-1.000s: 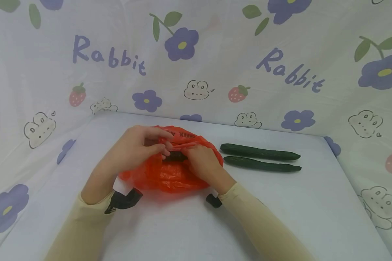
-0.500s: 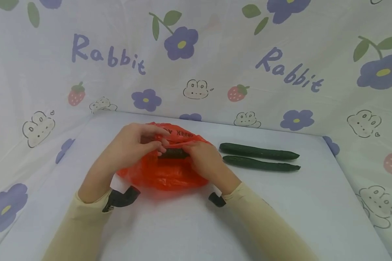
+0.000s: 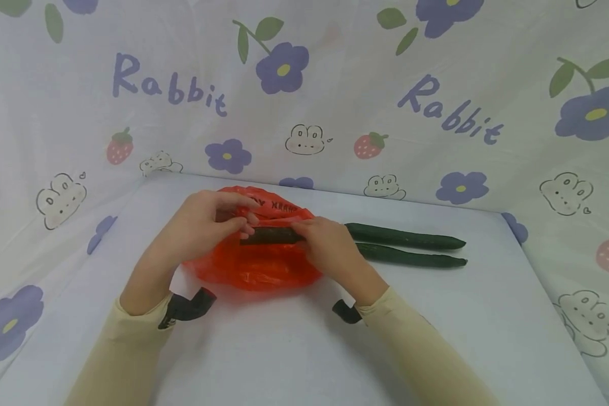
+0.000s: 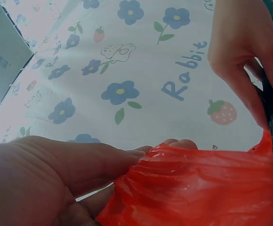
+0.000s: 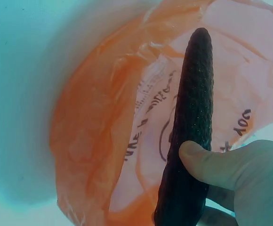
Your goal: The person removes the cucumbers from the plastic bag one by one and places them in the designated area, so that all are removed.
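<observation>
My left hand (image 3: 203, 223) pinches the rim of a thin red plastic bag (image 3: 259, 270) between thumb and fingers. The left wrist view shows the bag's crinkled film (image 4: 193, 188) across the fingertips. My right hand (image 3: 335, 248) grips a dark green cucumber (image 3: 271, 235) at the bag's mouth. In the right wrist view the thumb (image 5: 207, 162) presses on the cucumber (image 5: 195, 94), whose far end lies against the bag's printed inner side. Part of the cucumber is hidden by the right hand.
Two more cucumbers, a farther one (image 3: 406, 235) and a nearer one (image 3: 416, 256), lie side by side on the white table (image 3: 264, 355), right of the bag. Behind stands a patterned cloth (image 3: 335, 84). Dark straps (image 3: 190, 304) show at both wrists.
My right hand has moved to the right with the cucumber, and more of the cucumber shows between the hands. The left hand and the bag have shifted slightly left.
</observation>
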The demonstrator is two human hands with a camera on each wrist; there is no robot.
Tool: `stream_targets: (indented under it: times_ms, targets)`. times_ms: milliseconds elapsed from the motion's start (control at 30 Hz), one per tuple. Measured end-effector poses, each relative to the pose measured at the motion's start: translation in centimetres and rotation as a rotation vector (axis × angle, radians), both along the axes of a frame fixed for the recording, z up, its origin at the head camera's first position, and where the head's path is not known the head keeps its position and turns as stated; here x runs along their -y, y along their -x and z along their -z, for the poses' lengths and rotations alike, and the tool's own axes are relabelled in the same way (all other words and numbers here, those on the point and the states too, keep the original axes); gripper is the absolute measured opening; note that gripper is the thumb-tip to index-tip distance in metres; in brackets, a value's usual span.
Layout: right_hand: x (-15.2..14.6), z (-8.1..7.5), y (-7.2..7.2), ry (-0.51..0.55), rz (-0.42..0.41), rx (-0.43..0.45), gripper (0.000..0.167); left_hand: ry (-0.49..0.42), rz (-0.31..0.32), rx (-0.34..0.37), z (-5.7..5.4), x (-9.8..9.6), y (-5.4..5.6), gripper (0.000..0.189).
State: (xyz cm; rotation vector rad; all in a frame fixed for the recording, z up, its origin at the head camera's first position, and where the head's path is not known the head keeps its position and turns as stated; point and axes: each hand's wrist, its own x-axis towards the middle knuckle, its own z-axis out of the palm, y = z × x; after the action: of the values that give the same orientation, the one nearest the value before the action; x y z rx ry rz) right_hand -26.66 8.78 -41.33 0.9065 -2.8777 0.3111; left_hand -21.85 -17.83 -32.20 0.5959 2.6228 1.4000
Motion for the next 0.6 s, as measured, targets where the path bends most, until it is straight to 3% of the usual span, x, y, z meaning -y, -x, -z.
stream_targets:
  times_ms: [600]
  targets:
    - [-3.9, -1.0, -1.4, 0.091, 0.071, 0.042, 0.051, -0.003, -0.021, 0.025, 0.0, 0.1, 0.1, 0.032]
